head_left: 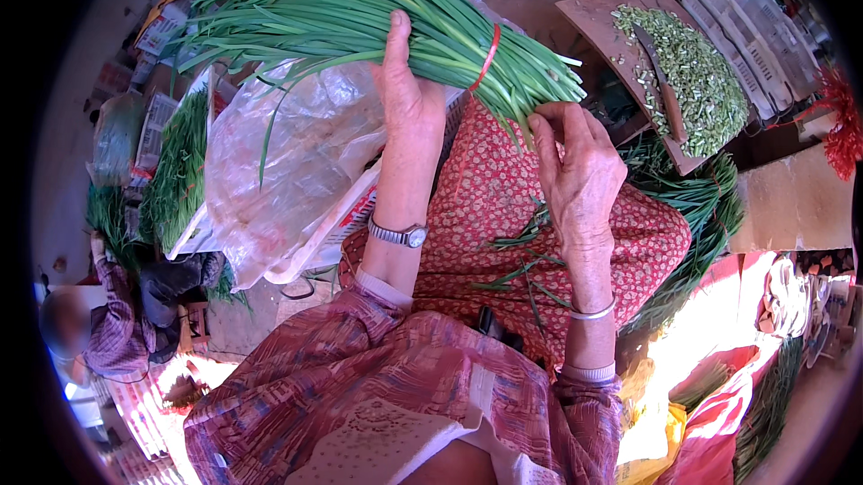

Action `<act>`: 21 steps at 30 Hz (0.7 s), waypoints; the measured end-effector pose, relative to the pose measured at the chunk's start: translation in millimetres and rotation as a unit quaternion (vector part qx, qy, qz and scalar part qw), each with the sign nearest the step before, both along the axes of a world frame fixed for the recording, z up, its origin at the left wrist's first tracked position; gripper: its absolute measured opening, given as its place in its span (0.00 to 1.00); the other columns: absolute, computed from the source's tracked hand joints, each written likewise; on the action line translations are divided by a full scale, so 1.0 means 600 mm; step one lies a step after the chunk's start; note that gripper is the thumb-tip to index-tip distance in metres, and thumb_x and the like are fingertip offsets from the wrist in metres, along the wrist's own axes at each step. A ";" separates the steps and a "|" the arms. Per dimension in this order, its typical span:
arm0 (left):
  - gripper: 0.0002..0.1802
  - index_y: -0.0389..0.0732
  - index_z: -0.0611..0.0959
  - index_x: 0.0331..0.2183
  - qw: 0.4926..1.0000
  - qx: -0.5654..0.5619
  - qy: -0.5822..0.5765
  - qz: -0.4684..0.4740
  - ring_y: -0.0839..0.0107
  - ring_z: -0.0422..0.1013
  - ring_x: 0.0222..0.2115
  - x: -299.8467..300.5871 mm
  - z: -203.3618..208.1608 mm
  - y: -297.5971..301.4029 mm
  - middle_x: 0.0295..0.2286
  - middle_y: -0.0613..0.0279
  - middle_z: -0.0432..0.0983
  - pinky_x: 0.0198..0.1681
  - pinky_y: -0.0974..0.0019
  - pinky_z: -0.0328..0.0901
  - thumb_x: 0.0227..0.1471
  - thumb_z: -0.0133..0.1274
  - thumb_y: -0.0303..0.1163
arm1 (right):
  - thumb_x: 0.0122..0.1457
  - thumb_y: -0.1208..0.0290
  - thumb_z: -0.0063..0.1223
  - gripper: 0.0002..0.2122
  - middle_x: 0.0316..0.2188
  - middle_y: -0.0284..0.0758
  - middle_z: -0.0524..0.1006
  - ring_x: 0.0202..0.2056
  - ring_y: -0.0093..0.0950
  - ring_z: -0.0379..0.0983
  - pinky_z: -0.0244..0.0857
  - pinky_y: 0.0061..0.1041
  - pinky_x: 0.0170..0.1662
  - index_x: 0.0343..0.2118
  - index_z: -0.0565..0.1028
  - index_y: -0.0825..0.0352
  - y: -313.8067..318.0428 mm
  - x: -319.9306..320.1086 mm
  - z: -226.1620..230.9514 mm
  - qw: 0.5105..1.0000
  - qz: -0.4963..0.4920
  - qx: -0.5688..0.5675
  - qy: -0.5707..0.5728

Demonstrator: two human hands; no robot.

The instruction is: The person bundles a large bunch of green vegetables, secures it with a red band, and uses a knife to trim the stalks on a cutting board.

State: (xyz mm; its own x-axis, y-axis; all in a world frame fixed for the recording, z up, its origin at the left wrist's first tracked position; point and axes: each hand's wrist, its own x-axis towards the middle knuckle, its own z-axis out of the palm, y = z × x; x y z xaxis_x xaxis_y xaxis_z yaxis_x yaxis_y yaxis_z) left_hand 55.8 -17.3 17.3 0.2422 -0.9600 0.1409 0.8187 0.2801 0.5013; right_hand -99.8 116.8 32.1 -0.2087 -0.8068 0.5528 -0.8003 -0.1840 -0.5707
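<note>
A large bunch of garlic chives (333,13) is held up in front of me, leaf tips to the left and pale cut ends to the right. My left hand (413,94) is closed around its middle, thumb up along the near side; the other fingers are behind the leaves. A red tie (488,58) circles the bunch near the cut ends. Beside those ends, my right hand (582,161) is closed in a pinch at the bunch's lower edge, by a drooping leaf; what lies between its fingertips is hidden. Loose leaf bits lie on the red floral cloth (476,179) over my lap.
A clear plastic sheet (297,143) covers a crate at left, near more chives (175,170). At right, a board (620,62) carries a knife (665,89) and chopped green pieces (710,80). Further chives (692,206) lie beside my lap. Another person (126,323) sits far left.
</note>
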 end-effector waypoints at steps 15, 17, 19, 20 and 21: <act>0.27 0.38 0.75 0.51 1.000 0.004 -0.001 -0.029 0.62 0.70 0.50 0.000 -0.002 0.012 0.48 0.59 0.74 0.58 0.54 0.64 0.51 0.65 0.35 | 0.55 0.72 0.59 0.06 0.26 0.38 0.75 0.29 0.37 0.75 0.68 0.35 0.32 0.35 0.77 0.63 -0.041 -0.051 -0.014 0.997 0.055 -0.002 -0.047; 0.28 0.38 0.75 0.51 0.999 0.006 -0.005 -0.037 0.62 0.70 0.50 0.004 -0.002 0.013 0.48 0.58 0.74 0.58 0.54 0.64 0.51 0.65 0.35 | 0.55 0.72 0.58 0.05 0.27 0.39 0.76 0.29 0.39 0.76 0.68 0.35 0.32 0.35 0.77 0.64 -0.050 -0.061 -0.018 0.994 0.083 0.007 -0.066; 0.28 0.38 0.75 0.51 0.999 0.003 -0.017 -0.048 0.62 0.70 0.50 0.007 -0.001 0.014 0.48 0.58 0.74 0.57 0.54 0.64 0.51 0.65 0.35 | 0.55 0.73 0.58 0.05 0.27 0.40 0.77 0.30 0.40 0.76 0.68 0.36 0.32 0.35 0.77 0.65 -0.050 -0.068 -0.018 0.990 0.109 0.017 -0.086; 0.28 0.38 0.75 0.51 0.999 0.004 -0.016 -0.049 0.62 0.70 0.50 0.008 -0.001 0.015 0.48 0.58 0.74 0.57 0.54 0.64 0.51 0.65 0.35 | 0.55 0.73 0.57 0.05 0.28 0.42 0.77 0.30 0.42 0.76 0.69 0.37 0.33 0.34 0.76 0.66 -0.048 -0.069 -0.014 0.984 0.105 0.067 -0.125; 0.27 0.38 0.75 0.51 0.999 0.003 -0.017 -0.048 0.62 0.70 0.50 0.008 -0.001 0.014 0.48 0.58 0.75 0.57 0.54 0.65 0.51 0.64 0.35 | 0.55 0.73 0.56 0.05 0.28 0.43 0.77 0.31 0.44 0.76 0.69 0.38 0.34 0.33 0.75 0.67 -0.047 -0.071 -0.012 0.974 0.101 0.117 -0.164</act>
State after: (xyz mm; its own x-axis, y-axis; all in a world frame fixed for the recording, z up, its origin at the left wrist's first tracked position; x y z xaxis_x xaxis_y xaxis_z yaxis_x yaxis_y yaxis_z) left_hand 60.8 -8.7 16.7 0.1449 -0.9794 0.1407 0.8245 0.1981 0.5301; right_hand -142.7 88.8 25.1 -0.1671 -0.9453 0.2802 -0.5295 -0.1537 -0.8343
